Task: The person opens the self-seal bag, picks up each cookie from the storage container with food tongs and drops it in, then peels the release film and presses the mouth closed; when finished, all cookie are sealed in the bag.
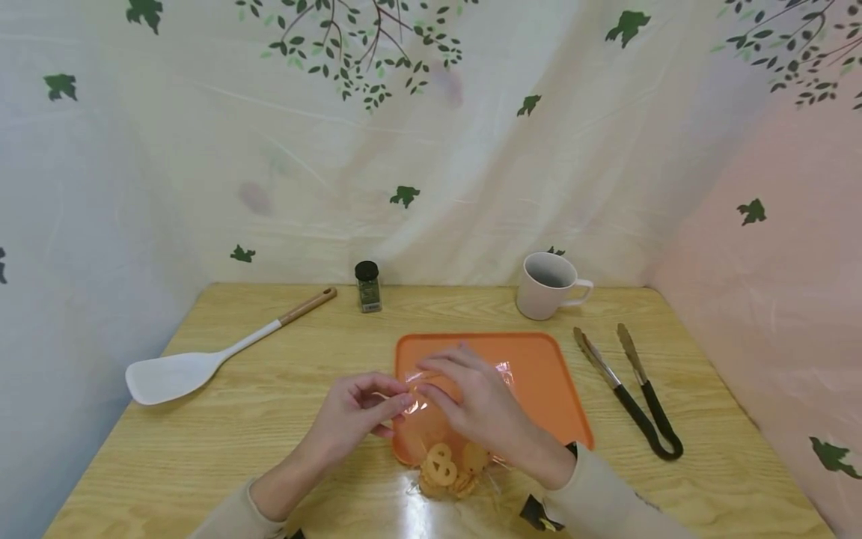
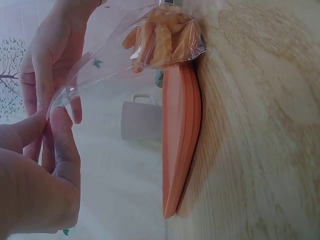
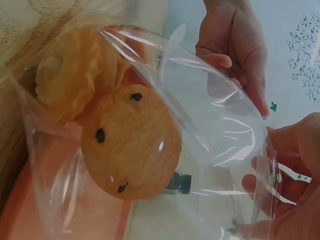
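Note:
A clear plastic bag (image 3: 235, 137) of crackers hangs from its upper edge between both hands, over the near edge of an orange tray (image 1: 542, 397). My left hand (image 1: 350, 415) pinches that edge between thumb and fingers. Opposite it, my right hand (image 1: 481, 404) has its thumb and bent fingers about the same edge, with fingertips visible through the film in the right wrist view. Orange-brown crackers (image 2: 162, 42) are bunched low in the bag. One round cracker (image 3: 132, 145) has dark spots; a pretzel-shaped one (image 1: 439, 464) shows in the head view.
A white turner (image 1: 171, 376) with a wooden handle lies at the left. Behind the tray stand a small black-capped spice jar (image 1: 368, 288) and a white mug (image 1: 542, 288). Black-handled tongs (image 1: 636, 404) lie spread to the right. Leaf-printed cloth (image 1: 465, 172) surrounds the table.

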The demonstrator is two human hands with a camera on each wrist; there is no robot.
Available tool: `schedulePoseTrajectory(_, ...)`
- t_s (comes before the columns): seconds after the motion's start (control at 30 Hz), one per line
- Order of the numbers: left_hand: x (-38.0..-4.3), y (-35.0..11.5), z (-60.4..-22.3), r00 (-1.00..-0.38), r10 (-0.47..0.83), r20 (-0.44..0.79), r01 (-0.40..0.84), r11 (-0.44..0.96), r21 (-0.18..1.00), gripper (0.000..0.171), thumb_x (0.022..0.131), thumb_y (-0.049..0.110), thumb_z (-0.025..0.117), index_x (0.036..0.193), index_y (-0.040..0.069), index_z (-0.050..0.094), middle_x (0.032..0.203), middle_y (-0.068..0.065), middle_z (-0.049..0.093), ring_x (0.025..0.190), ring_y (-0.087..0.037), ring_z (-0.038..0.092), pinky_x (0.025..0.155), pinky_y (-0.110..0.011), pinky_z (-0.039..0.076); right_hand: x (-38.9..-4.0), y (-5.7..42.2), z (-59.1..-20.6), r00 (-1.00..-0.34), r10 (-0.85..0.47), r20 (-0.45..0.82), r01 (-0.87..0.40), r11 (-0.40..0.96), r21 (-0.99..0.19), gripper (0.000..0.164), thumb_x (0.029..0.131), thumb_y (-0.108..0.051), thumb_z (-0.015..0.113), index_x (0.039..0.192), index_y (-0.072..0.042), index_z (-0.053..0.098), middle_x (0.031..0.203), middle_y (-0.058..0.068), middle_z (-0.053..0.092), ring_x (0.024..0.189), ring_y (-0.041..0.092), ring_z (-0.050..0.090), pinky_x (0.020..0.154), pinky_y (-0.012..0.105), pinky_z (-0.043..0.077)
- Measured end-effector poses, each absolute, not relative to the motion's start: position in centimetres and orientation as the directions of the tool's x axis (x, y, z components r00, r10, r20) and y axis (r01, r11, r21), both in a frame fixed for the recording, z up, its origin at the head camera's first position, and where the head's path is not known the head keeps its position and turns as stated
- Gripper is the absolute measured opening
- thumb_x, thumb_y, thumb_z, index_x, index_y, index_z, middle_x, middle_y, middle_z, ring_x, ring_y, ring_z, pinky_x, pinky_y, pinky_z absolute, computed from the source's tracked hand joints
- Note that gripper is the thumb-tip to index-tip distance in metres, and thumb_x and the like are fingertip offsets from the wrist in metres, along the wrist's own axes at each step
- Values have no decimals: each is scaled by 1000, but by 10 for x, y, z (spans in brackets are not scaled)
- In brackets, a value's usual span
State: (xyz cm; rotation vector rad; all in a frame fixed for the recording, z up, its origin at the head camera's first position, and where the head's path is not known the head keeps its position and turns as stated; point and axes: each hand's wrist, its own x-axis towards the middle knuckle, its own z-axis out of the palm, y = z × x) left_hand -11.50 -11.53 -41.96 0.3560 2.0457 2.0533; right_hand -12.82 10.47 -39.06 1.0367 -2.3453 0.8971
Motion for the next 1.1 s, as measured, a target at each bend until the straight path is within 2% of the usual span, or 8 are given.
schedulePoseTrajectory(0.13,-115,-116,-419,-946,323,1,1,0,1000,24,93,18,77,106,-2,71,91,-13,74,78,-23,71,64,-39,61,-129,104,-391,-631,-501,593,-767,520,-377,17,90,-15,80,106,-11,77,106,-2,71,100,12,66,108,54,42)
schedulePoseTrajectory(0.27,-116,-116,-419,-945,327,-1,-1,-1,1000,25,93,18,77,106,-2,71,92,-14,74,78,-23,71,63,-36,61,-129,103,-392,-623,-508,595,-773,520,-365,18,89,-14,81,106,-12,78,105,-2,69,100,13,63,102,46,48)
schedulePoseTrajectory(0.4,-116,-116,-419,-944,329,8,8,-2,1000,24,93,17,77,106,-2,72,92,-18,73,78,-24,71,62,-35,60,-129,103,-393,-609,-500,615,-780,520,-349,31,88,-15,82,117,-9,76,111,2,68,103,18,62,94,40,52)
schedulePoseTrajectory(0.53,-116,-116,-419,-945,326,10,9,-6,1000,24,93,18,77,106,-2,72,93,-22,72,77,-23,71,61,-34,60,-128,104,-395,-609,-481,631,-773,538,-337,43,87,-19,83,126,-5,71,116,5,69,107,20,63,108,54,41)
schedulePoseTrajectory(0.6,-116,-115,-420,-945,327,7,4,-10,1000,25,93,18,78,106,-2,72,92,-22,72,77,-23,71,61,-34,60,-129,105,-396,-609,-481,630,-773,538,-336,42,88,-20,82,126,-5,71,116,4,69,106,20,62,110,58,37)
schedulePoseTrajectory(0.77,-115,-115,-422,-947,321,-6,-11,-11,1000,25,92,18,78,105,-2,72,89,-19,72,76,-22,70,61,-34,60,-129,105,-398,-583,-501,640,-790,536,-299,40,89,-17,81,127,-7,72,114,4,69,103,21,60,108,64,36)
schedulePoseTrajectory(0.93,-114,-113,-421,-951,309,-19,-25,-13,1000,26,92,19,78,105,-2,71,92,-25,70,76,-23,70,61,-33,60,-128,107,-401,-563,-484,670,-794,541,-277,51,87,-16,83,135,-10,66,117,6,65,106,20,62,108,67,34)
schedulePoseTrajectory(1.1,-115,-113,-420,-954,298,-42,-44,-1,999,27,92,20,78,107,-3,71,96,-25,70,79,-25,71,63,-36,61,-127,108,-401,-544,-480,688,-812,509,-287,42,85,-13,84,125,-10,69,110,2,69,104,17,65,110,63,34)
